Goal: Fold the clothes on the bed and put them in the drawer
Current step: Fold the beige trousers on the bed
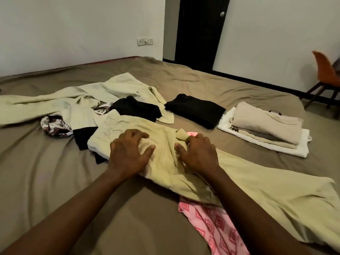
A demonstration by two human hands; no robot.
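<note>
Bed (55, 181) with taupe sheet, white walls, dark door (200, 30) top centre. Pale green garment (257, 181) runs from centre to lower right. Left grip (130, 153) is spread and presses on it; right grip (197, 153) curls round a fold of it. Pink patterned cloth (217, 227) pokes out beneath, bottom centre. Folded black item (195, 109) and folded stack (265, 129) mid right; unfolded clothes (73, 100) mid left.

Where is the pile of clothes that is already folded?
In the head view the folded pile lies on the right side of the bed, just right of a folded black garment and beyond the right hand.
</note>
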